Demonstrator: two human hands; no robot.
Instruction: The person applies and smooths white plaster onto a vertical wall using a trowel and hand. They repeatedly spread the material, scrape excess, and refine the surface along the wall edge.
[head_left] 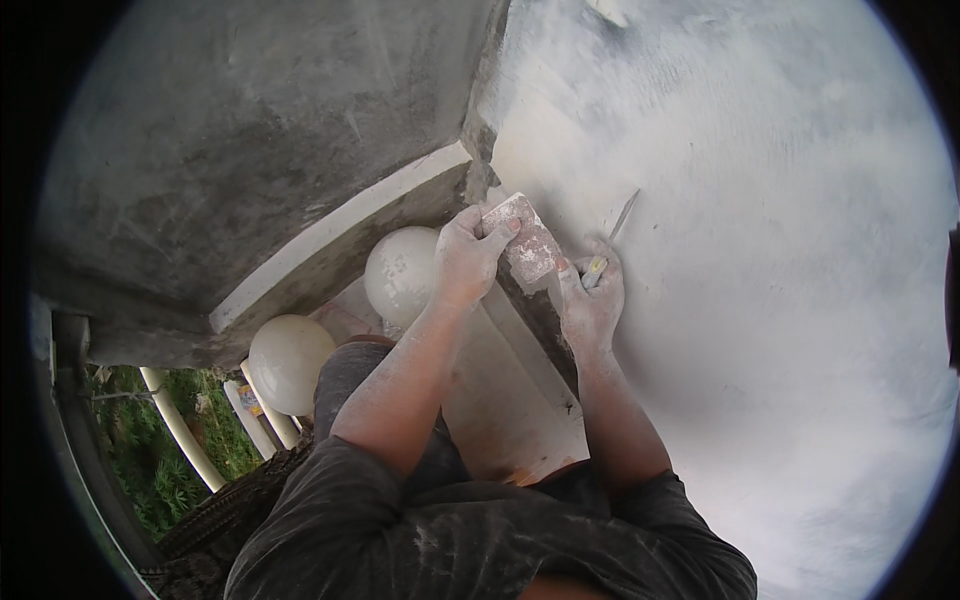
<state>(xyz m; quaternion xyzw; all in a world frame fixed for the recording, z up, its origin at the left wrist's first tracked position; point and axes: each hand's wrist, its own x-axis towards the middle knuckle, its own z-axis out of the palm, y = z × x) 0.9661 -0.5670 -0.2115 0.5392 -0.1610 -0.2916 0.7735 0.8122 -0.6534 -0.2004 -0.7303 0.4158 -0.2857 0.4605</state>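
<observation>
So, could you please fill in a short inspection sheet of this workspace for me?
Surface: white wall on the right, unevenly coated; grey wall at the upper left.
Job's things: flat rectangular pad, reddish with white patches; slim tool with a yellowish handle and a thin metal tip pointing up and away.
Clutter: two whitish globes, one by the left forearm, the other farther left.
Hands: left hand grips the pad; right hand holds the tool, thumb at the pad's near corner; both look dusty.
Cables: nothing seen near the hands.
Surroundings: green plants and pale posts through an opening at the lower left.
</observation>
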